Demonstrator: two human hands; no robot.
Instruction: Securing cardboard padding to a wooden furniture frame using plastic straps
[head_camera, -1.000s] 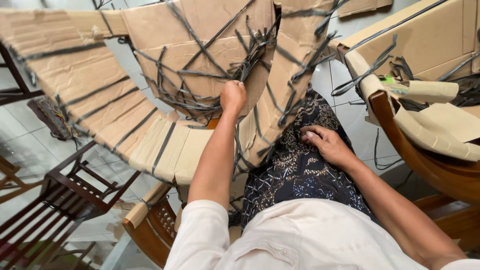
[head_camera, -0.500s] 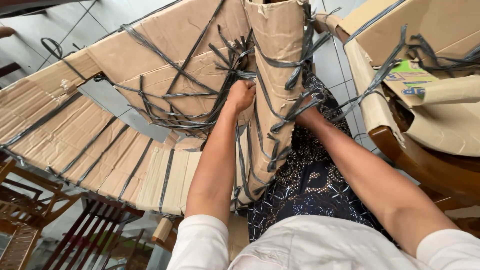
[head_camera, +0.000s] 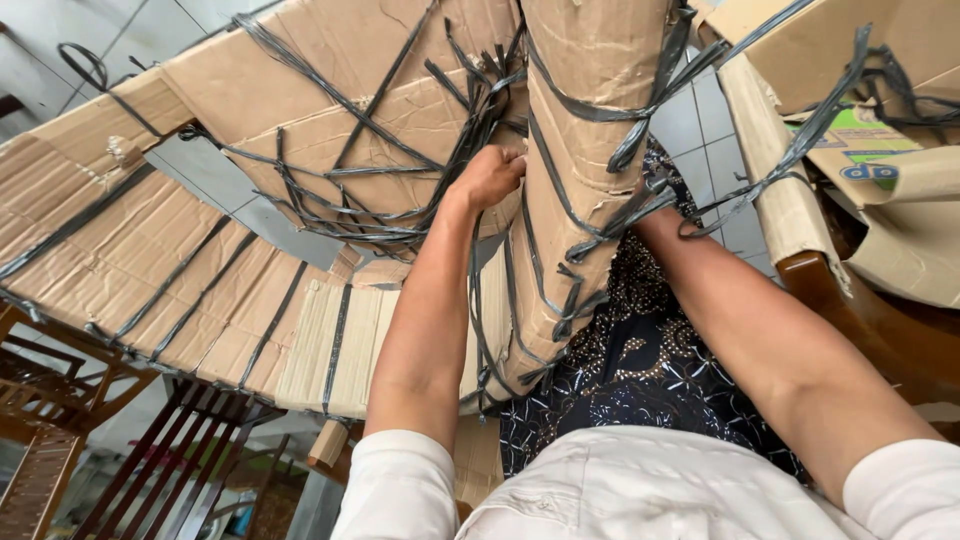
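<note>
A large piece of furniture wrapped in brown cardboard (head_camera: 300, 60) and bound with black plastic straps (head_camera: 400, 190) fills the upper view. My left hand (head_camera: 490, 175) is closed in a fist on a bunch of these straps, at the edge of an upright cardboard-wrapped part (head_camera: 590, 120). My right forearm (head_camera: 740, 330) reaches up behind that part. The right hand itself is hidden by the cardboard and straps. A dark patterned cloth (head_camera: 640, 380) covers my lap below.
Dark wooden slatted chair frames (head_camera: 60, 400) stand at the lower left. A curved brown wooden arm (head_camera: 860, 310) and more strapped cardboard, one piece with green and blue print (head_camera: 870, 150), lie at the right. Grey floor tiles (head_camera: 700, 130) show between the pieces.
My right hand has left my lap and gone up behind the upright cardboard part. My left hand has kept its hold on the straps. The view has moved closer.
</note>
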